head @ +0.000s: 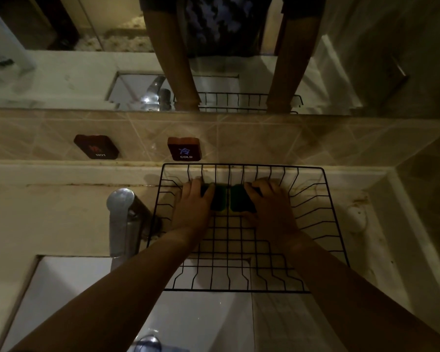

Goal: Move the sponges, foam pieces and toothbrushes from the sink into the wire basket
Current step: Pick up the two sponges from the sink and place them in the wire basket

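Sponges: left hand [194, 201] grips one green sponge [217, 199], right hand [267, 199] another [240, 199], both at wire basket [333, 219] far side. Foam, toothbrushes not visible; sink [61, 288] mostly hidden.

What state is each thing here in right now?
Left hand: gripping the left green sponge.
Right hand: gripping the right green sponge.
Black wire basket: upright on the counter, sponges low at its far end.
Chrome tap: no water visible.
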Demonstrator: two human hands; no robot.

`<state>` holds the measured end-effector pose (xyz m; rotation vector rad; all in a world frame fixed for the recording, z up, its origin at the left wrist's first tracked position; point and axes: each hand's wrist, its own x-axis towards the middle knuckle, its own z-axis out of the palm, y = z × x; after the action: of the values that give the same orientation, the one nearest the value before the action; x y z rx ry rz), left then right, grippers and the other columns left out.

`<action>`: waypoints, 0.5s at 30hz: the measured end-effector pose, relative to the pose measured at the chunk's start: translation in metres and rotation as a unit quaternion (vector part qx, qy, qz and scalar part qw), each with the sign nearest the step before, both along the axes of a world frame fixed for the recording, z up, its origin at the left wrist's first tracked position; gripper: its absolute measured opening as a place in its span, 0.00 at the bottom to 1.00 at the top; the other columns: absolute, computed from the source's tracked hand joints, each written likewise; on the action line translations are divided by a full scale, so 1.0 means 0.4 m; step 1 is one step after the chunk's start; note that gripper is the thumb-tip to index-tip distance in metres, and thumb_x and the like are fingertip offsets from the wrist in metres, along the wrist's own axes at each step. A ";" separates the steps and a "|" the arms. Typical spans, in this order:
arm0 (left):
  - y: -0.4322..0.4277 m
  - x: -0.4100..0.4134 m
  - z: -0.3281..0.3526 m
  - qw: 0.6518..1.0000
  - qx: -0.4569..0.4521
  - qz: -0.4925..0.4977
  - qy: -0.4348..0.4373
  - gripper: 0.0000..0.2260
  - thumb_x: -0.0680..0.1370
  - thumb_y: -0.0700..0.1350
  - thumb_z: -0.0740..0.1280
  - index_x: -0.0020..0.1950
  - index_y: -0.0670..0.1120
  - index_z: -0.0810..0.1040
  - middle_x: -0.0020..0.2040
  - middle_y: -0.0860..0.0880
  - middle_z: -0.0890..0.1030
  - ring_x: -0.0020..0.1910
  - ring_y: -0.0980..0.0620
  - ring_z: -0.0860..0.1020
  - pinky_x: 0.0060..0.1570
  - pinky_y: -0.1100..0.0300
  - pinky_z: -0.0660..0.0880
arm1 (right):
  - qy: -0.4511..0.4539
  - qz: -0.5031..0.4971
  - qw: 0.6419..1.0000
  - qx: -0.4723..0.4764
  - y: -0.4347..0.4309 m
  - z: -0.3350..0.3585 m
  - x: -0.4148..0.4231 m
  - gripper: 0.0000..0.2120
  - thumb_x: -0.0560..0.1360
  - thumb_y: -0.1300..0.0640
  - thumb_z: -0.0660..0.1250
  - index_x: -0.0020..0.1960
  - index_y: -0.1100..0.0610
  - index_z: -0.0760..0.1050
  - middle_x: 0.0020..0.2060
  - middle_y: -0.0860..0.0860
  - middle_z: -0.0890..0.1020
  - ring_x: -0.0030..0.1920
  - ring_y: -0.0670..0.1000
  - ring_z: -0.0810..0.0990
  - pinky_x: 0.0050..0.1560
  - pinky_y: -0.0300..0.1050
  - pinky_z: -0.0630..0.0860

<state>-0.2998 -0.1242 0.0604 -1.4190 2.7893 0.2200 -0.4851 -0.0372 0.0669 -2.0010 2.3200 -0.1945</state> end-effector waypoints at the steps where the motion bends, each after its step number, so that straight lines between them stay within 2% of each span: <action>1: 0.000 0.000 0.001 1.000 0.003 0.001 0.001 0.28 0.78 0.48 0.67 0.77 0.50 0.63 0.75 0.39 0.63 0.73 0.39 0.61 0.72 0.44 0.62 | -0.002 -0.004 1.000 0.001 0.000 0.001 0.002 0.33 0.70 0.43 0.72 0.70 0.55 0.69 0.62 0.54 0.74 0.63 0.59 0.70 0.59 0.57 0.72; 4: -0.002 0.003 0.004 1.000 0.019 -0.002 0.002 0.29 0.79 0.50 0.66 0.78 0.50 0.60 0.76 0.40 0.61 0.74 0.39 0.60 0.73 0.44 0.62 | -0.014 -0.009 1.000 -0.005 -0.001 0.004 0.006 0.31 0.69 0.44 0.73 0.68 0.53 0.70 0.62 0.53 0.74 0.63 0.58 0.70 0.59 0.58 0.71; 9: 0.008 0.002 0.012 0.998 0.052 0.015 0.014 0.33 0.78 0.61 0.63 0.79 0.49 0.57 0.76 0.42 0.59 0.74 0.42 0.59 0.74 0.47 0.60 | -0.027 0.000 1.000 0.000 -0.004 0.006 0.006 0.27 0.70 0.45 0.71 0.66 0.52 0.71 0.61 0.53 0.73 0.63 0.58 0.70 0.60 0.57 0.71; 15: 0.008 0.003 0.026 0.999 0.047 0.006 0.006 0.29 0.80 0.54 0.63 0.79 0.49 0.59 0.76 0.42 0.61 0.74 0.42 0.60 0.74 0.46 0.61 | -0.032 0.013 0.999 -0.002 0.001 0.005 0.000 0.29 0.71 0.45 0.72 0.68 0.53 0.70 0.62 0.53 0.73 0.63 0.58 0.70 0.61 0.57 0.72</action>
<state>-0.2987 -0.1211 0.0707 -1.4186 2.7399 0.3566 -0.4852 -0.0368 0.0687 -1.9956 2.2565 -0.2576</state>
